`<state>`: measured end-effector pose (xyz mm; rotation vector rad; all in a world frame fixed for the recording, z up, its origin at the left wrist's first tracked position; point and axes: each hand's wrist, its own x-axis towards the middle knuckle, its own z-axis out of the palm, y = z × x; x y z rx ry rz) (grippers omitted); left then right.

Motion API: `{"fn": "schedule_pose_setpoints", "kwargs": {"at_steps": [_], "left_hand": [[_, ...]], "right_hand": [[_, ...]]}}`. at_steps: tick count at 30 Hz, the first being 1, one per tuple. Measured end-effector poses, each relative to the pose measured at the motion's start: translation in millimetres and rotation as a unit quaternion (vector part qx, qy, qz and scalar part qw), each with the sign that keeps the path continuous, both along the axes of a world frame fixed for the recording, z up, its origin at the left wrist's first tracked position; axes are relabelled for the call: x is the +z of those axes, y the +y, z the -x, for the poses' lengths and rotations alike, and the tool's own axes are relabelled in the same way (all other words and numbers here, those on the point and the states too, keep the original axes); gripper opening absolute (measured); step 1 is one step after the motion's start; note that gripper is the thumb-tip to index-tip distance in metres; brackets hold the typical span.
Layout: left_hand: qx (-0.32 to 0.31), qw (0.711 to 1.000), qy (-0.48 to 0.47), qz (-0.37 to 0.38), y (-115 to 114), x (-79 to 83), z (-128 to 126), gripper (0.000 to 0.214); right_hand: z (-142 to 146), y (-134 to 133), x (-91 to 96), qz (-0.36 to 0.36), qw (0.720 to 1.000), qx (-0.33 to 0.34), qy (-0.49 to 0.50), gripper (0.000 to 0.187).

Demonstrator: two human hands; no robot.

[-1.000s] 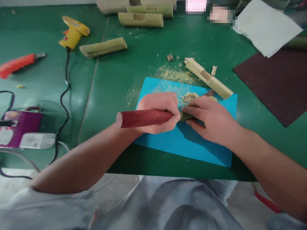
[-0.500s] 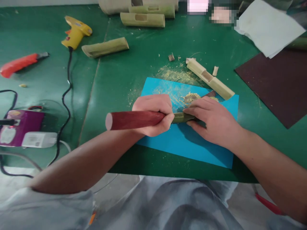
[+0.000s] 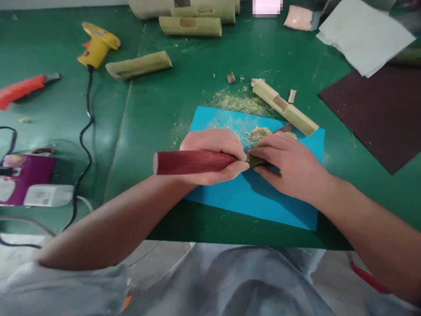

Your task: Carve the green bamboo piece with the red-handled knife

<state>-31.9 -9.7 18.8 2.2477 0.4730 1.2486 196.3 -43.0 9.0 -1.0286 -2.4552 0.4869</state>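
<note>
My left hand [image 3: 215,156] is closed round a tool with a thick red wooden handle [image 3: 192,162]. The handle points left, and the tool's working end is hidden by the fingers and the bamboo. My right hand [image 3: 286,160] grips a small green bamboo piece [image 3: 255,159], its fingertips close to those of the left. Both hands are over a blue sheet [image 3: 276,206] on the green table. Bamboo shavings [image 3: 259,133] lie in a little heap just beyond the right fingers. A dark flat strip [image 3: 287,128] pokes out there too.
Behind the sheet rests a notched bamboo tube [image 3: 285,107]. More bamboo tubes [image 3: 190,26] lie at the back. On the left are a yellow glue gun [image 3: 97,44], a red-handled cutter [image 3: 26,90] and a purple power box [image 3: 42,169] with cables. A brown board [image 3: 378,118] lies right.
My left hand and the red handle have shifted right, closing most of the gap to my right hand. The right hand stays on the bamboo. The whole view has slid slightly.
</note>
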Motion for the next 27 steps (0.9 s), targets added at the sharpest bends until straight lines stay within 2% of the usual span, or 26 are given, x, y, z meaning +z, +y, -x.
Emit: {"fn": "schedule_pose_setpoints", "kwargs": {"at_steps": [7, 11, 14, 21, 27], "left_hand": [[-0.01, 0.999, 0.039, 0.023, -1, 4.8, 0, 0.011], [0.01, 0.998, 0.043, 0.05, -1, 3.1, 0, 0.011], [0.025, 0.997, 0.026, 0.065, -1, -0.5, 0, 0.016], [0.029, 0.998, -0.018, 0.044, 3, -5.8, 0, 0.025], [0.068, 0.994, -0.069, 0.056, 4, -20.6, 7, 0.025]], "right_hand": [[0, 0, -0.2, 0.006, 1.0, -0.002, 0.003, 0.023], [0, 0, 0.9, 0.004, 1.0, 0.001, 0.001, 0.024], [0, 1, 1.8, 0.003, 1.0, 0.004, 0.002, 0.025], [-1, 0, 2.1, 0.004, 1.0, 0.001, -0.005, 0.027], [-1, 0, 1.5, -0.006, 1.0, -0.002, -0.011, 0.026]]}}
